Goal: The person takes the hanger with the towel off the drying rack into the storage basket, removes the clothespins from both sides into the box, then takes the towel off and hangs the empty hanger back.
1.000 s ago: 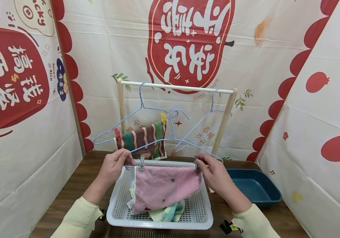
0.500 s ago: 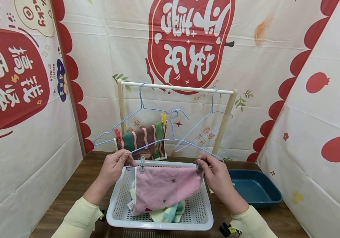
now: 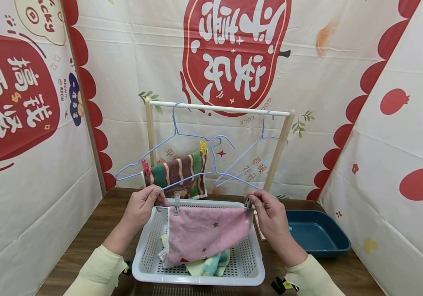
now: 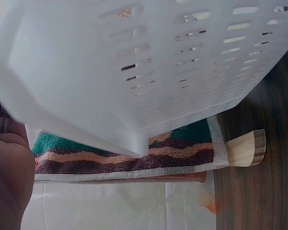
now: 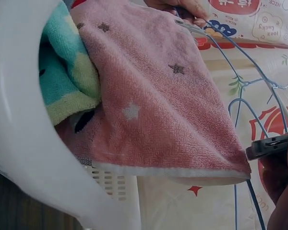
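A blue wire hanger is held over the basket, its left corner gripped by my left hand. Over its lower bar hangs a pink star-patterned towel. One grey clothespin clips the towel's left end. My right hand pinches a second grey clothespin at the towel's right corner; in the right wrist view its tip is right at that corner. The lower part of the towel hangs into a white perforated basket, overlapping a green and yellow cloth.
Behind stands a rack with a white rail and wooden posts. It carries a hanger with a striped brown-green towel, clipped by red and yellow clothespins, and another blue hanger. A dark blue basin sits at right on the wooden table.
My right hand has shifted slightly right and up with the clothespin, which now shows more beside the towel's corner. My left hand and the hanger have barely moved.
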### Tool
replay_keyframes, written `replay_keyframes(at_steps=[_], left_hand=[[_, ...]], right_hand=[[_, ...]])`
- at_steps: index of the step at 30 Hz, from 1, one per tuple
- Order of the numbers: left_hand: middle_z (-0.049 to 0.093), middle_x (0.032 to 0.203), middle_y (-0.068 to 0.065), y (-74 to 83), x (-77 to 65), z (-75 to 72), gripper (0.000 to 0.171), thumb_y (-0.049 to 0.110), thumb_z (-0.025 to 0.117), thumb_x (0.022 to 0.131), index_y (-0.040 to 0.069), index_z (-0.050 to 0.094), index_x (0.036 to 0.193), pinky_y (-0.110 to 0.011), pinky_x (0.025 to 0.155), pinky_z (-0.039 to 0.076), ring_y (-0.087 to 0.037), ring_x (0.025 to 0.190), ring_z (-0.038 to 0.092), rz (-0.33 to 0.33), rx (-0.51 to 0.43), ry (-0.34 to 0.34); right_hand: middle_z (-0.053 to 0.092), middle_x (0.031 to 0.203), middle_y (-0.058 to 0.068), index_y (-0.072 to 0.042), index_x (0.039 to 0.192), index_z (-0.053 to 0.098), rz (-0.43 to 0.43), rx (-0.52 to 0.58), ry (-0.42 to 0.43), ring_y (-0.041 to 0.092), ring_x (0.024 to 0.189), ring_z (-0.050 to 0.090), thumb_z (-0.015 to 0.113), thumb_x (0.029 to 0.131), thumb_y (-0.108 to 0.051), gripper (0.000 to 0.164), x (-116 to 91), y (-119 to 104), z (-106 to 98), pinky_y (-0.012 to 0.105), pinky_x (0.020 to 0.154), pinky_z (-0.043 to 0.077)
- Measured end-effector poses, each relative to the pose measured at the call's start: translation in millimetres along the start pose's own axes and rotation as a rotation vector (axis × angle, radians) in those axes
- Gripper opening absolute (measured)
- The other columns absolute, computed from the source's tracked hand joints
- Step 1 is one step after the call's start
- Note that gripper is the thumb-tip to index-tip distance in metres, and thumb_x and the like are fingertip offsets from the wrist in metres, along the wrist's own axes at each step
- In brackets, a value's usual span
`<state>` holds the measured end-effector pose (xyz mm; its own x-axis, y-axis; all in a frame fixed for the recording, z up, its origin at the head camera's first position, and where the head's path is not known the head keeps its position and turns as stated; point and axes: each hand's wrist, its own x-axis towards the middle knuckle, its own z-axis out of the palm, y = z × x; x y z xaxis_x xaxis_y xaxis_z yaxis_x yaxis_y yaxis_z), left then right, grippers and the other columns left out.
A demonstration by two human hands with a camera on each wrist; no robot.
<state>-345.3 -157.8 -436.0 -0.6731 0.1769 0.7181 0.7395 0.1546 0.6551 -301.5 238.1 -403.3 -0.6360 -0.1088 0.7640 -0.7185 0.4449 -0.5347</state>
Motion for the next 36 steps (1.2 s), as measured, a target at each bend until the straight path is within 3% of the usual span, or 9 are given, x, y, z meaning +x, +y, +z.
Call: replay_keyframes(at_steps=[5,12,19,25,30,36], left_hand=[[0.078,0.083,-0.009,0.4,0.0,-0.6,0.028,-0.005,0.052,0.114,0.005,0.071,0.097,-0.026,0.062,0.062,-0.021,0.072,0.072,-0.007,-0.005,0.000],[0.078,0.082,-0.009,-0.5,-0.3,-1.6,0.028,-0.004,0.051,0.115,0.005,0.071,0.097,-0.027,0.061,0.062,-0.025,0.070,0.072,-0.015,-0.007,0.005],[0.078,0.083,-0.009,-0.6,0.0,-2.0,0.027,-0.004,0.052,0.115,0.005,0.071,0.097,-0.027,0.062,0.062,-0.021,0.072,0.072,-0.021,0.003,0.008],[0.078,0.083,-0.009,-1.0,-1.4,-2.6,0.026,-0.003,0.052,0.115,0.004,0.071,0.098,-0.026,0.063,0.063,-0.020,0.072,0.072,-0.039,0.009,0.010],[0.078,0.083,-0.009,1.0,-2.0,-2.2,0.025,-0.001,0.052,0.115,0.004,0.070,0.098,-0.026,0.062,0.063,-0.022,0.071,0.072,-0.052,0.006,0.011],[0.078,0.084,-0.009,1.4,-2.1,-2.2,0.025,0.000,0.052,0.116,0.004,0.070,0.099,-0.026,0.063,0.063,-0.019,0.072,0.072,-0.068,0.004,0.011]], right_hand=[[0.077,0.109,0.011,-0.002,0.132,0.071,0.017,0.068,0.011,0.022,0.096,0.079,0.063,0.107,0.010,0.028,-2.3,-3.5,-4.2,0.019,0.091,0.061],[0.078,0.100,0.009,-0.003,0.134,0.074,0.146,0.012,0.069,0.020,0.062,0.065,0.069,0.108,0.001,0.027,-4.6,-14.1,-21.3,0.024,0.062,0.062],[0.077,0.096,0.010,-0.007,0.134,0.075,0.271,-0.009,0.038,0.021,0.070,0.072,0.070,0.111,-0.017,0.025,3.9,-9.9,-52.5,0.029,0.066,0.065],[0.077,0.112,0.011,-0.011,0.138,0.073,0.383,-0.059,0.029,0.024,0.072,0.077,0.065,0.114,-0.035,0.035,9.2,10.1,-79.9,0.030,0.060,0.062],[0.077,0.109,0.012,-0.008,0.140,0.071,0.458,-0.114,-0.042,0.027,0.070,0.076,0.067,0.113,-0.037,0.040,9.7,30.8,-93.9,0.031,0.059,0.062],[0.075,0.110,0.016,-0.001,0.143,0.067,0.532,-0.210,-0.223,0.027,0.076,0.074,0.071,0.112,-0.035,0.047,5.6,59.6,-106.8,0.033,0.062,0.062]])
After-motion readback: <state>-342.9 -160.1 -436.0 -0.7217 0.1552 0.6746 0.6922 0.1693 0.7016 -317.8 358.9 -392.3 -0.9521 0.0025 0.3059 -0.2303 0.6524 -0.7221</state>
